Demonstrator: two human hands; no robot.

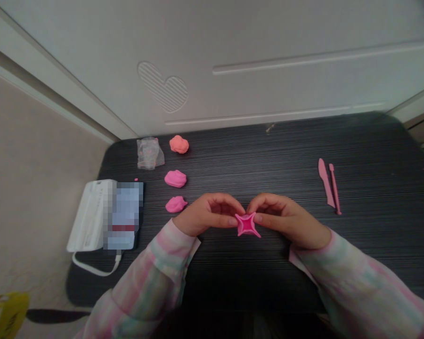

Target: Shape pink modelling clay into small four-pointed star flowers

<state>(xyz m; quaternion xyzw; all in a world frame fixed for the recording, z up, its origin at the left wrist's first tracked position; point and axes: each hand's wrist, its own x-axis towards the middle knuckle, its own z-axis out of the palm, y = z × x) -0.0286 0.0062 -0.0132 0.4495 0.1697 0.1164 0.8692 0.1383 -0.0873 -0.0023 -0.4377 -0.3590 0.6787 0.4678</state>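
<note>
Between my two hands is a small pink clay cup (246, 226), hollow inside, its rim drawn out into pointed corners. My left hand (212, 214) pinches its upper left corner between thumb and fingers. On the opposite side my right hand (284, 217) pinches the upper right corner in the same way. The opening of the cup faces up toward me, and its underside is hidden. Left of my left hand lie a pink clay lump (176, 204), a second pink lump (175, 179) behind it, and an orange clay lump (179, 144) farthest back.
On the dark table (254, 165), a pink plastic knife (326, 182) and a thin pink stick tool (335, 189) lie at the right. A crumpled clear bag (150, 153) is at the back left. A white power bank (91, 215) and a cabled phone (123, 216) sit at the left edge.
</note>
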